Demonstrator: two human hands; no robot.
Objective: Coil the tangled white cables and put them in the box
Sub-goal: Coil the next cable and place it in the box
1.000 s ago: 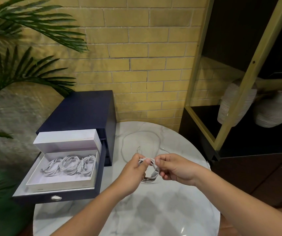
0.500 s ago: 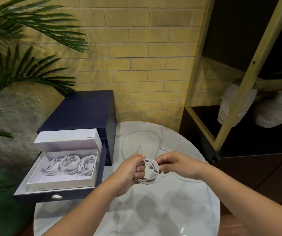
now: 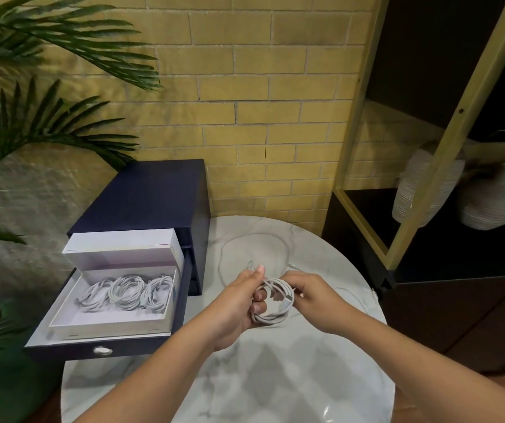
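Observation:
Above the middle of the round marble table [image 3: 275, 377], my left hand [image 3: 239, 303] grips a small coil of white cable [image 3: 278, 300]. My right hand [image 3: 312, 293] pinches the coil's right side. The same cable's loose end [image 3: 254, 239] lies in a wide loop on the table behind my hands. To the left, an open white box [image 3: 62, 300] holds three coiled white cables [image 3: 126, 293]; its lid stands up at the back.
The white box sits in the pulled-out drawer [image 3: 101, 351] of a dark blue cabinet [image 3: 147, 193]. Palm fronds [image 3: 31, 123] hang at the left. A black and gold shelf [image 3: 428, 132] with two ribbed vases [image 3: 489, 203] stands to the right, against a yellow brick wall.
The coil has turned and now hangs lower from my left hand. My right hand has slid along its right side. The loose loop on the table lies as before.

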